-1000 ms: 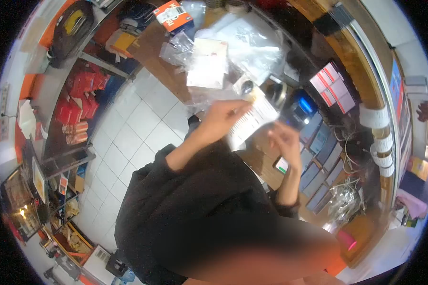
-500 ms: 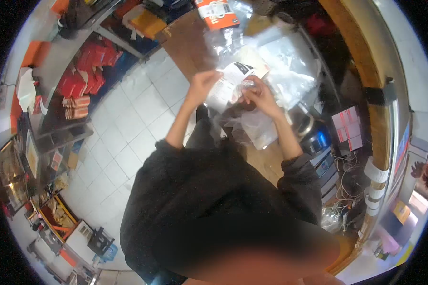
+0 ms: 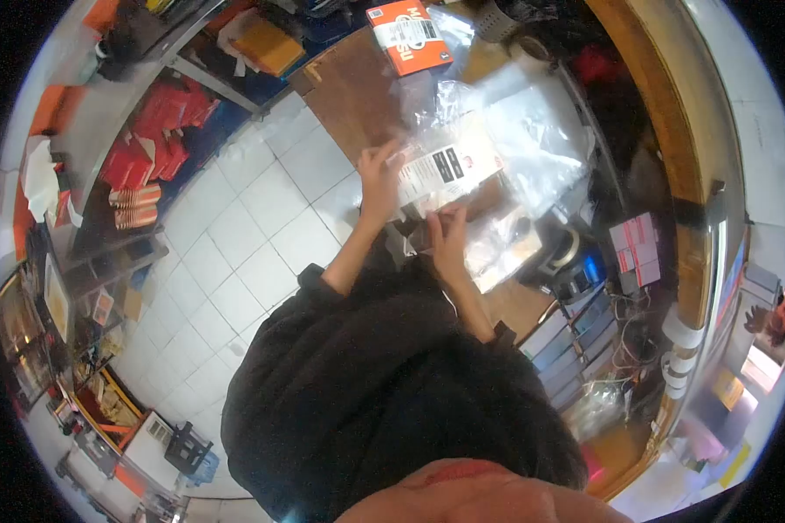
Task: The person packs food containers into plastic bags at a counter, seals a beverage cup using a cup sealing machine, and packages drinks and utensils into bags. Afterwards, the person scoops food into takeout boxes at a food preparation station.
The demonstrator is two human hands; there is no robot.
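Note:
A flat white packet with printed text and black blocks [image 3: 449,167] lies in front of me, over the brown work surface [image 3: 358,83]. My left hand [image 3: 378,185] is at its left edge, with bent fingers gripping there. At its lower edge my right hand [image 3: 447,240] has thumb and fingers pinched together on the packet's border. Clear plastic bags [image 3: 541,131] are spread just right of the packet. Another clear bag with pale contents [image 3: 501,253] lies to the right of my right hand.
An orange and white box [image 3: 410,39] stands at the back of the surface. To the right are a dark round appliance with a blue light [image 3: 584,270], stacked pink and white boxes [image 3: 637,248] and loose cables. Red packages [image 3: 153,144] fill a shelf at left, beyond the tiled floor [image 3: 244,235].
The packet has gone from tilted up between my hands to lying flatter, its black blocks now in plain sight. My right hand has moved left and down; the left has dropped slightly.

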